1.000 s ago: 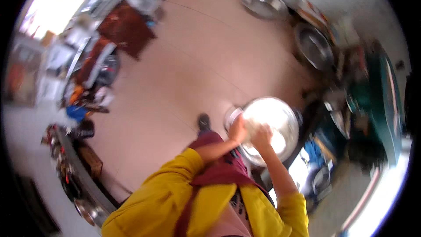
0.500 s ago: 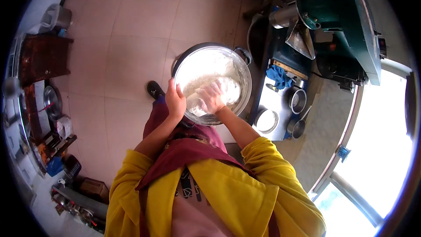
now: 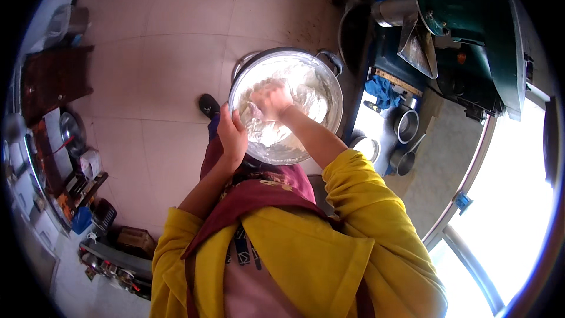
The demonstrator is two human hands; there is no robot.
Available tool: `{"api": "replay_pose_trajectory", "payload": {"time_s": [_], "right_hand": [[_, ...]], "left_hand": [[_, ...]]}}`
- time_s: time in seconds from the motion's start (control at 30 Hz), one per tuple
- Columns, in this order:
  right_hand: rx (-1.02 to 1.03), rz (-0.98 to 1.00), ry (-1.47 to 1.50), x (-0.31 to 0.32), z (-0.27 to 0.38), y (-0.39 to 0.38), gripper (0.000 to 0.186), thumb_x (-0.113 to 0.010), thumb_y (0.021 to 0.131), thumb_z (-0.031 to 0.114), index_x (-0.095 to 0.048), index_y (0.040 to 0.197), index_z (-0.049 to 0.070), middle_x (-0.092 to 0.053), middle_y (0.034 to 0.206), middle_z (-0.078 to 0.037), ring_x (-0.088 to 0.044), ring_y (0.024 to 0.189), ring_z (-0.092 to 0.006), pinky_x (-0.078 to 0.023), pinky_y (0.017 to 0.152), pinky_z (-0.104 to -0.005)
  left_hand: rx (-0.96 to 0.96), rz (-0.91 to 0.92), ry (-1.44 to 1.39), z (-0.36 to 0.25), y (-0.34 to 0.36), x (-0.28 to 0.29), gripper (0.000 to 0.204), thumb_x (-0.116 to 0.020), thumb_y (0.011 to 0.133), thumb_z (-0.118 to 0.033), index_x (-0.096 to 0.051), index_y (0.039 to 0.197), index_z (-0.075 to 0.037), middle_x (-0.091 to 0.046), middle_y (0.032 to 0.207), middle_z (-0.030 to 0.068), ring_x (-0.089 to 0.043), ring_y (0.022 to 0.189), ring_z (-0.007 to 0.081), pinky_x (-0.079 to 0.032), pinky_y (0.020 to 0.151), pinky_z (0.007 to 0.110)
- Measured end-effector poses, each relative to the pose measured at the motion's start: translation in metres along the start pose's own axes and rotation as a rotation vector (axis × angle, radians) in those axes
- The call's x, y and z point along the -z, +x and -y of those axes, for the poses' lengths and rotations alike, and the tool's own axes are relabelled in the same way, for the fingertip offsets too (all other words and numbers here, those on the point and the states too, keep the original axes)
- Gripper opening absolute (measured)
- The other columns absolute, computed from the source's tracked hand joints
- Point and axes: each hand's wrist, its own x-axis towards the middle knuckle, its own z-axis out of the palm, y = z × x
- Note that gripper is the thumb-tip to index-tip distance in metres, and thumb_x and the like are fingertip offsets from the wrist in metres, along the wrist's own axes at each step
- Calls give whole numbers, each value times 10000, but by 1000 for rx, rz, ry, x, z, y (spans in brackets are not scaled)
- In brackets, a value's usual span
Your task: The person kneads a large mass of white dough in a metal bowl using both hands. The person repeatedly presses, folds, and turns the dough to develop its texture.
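A large round metal pot [image 3: 282,156] with side handles stands in front of me, close to my apron. White, floury dough [image 3: 313,105] lies inside it, lumpy and uneven, with pale smears up the inner wall. My left hand [image 3: 234,136] grips the pot's near left rim, thumb on the inner side and fingers outside. Down in the dough is my right hand [image 3: 272,101], whitened with flour. Its fingers are curled into the dough and partly hidden by it.
At right, a low blue-and-white bench holds a blue cloth [image 3: 381,90], a metal bowl [image 3: 406,126] and a saucepan [image 3: 402,161]. A green machine [image 3: 456,15] with a metal chute rises behind. Wooden furniture [image 3: 56,79] lines the left; tiled floor [image 3: 170,76] lies between.
My right hand has moved left and farther away through the dough, which is spread differently. The left hand stays on the rim. The whole view has shifted slightly.
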Motion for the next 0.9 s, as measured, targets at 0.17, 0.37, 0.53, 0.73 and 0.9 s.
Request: {"api": "replay_pose_trajectory", "payload": {"time_s": [0.17,0.37,0.53,0.73,0.9], "right_hand": [[-33,42,-116,-7,-9,3,321,-564,780,474,-651,860,176,-663,747,-81,-648,730,-268,-489,644,-429],[-126,-80,-80,16,18,-3,319,-532,836,423,-673,793,140,-662,799,-121,-641,744,-306,-507,692,-439],[-307,198,-129,59,39,-26,351,-531,847,430,-701,901,127,-663,892,-142,-644,815,-307,-492,733,-463],[-170,172,-312,46,37,-49,339,-493,864,344,-661,1053,119,-625,1082,-155,-535,1111,-315,-324,983,-532],[-57,-38,-27,37,36,-82,222,-536,851,288,-683,945,151,-671,957,-62,-589,1007,-228,-314,1022,-488]], "left_hand": [[-16,9,-14,-4,9,-1,209,-472,926,-67,-474,1125,-6,-601,926,255,-587,859,438,-471,699,452],[-7,-8,-37,-4,9,1,232,-479,912,-58,-455,1140,-26,-621,883,251,-589,850,446,-454,679,493],[20,-9,-66,1,6,-3,291,-472,931,-66,-416,1214,-26,-620,936,269,-586,892,459,-445,716,491],[26,-19,-89,-4,1,-5,291,-473,932,-65,-425,1215,-17,-618,992,260,-587,926,441,-452,744,473],[12,-70,-83,-3,0,-2,262,-491,908,-50,-460,1168,-42,-632,947,232,-592,874,438,-447,694,486]]}}
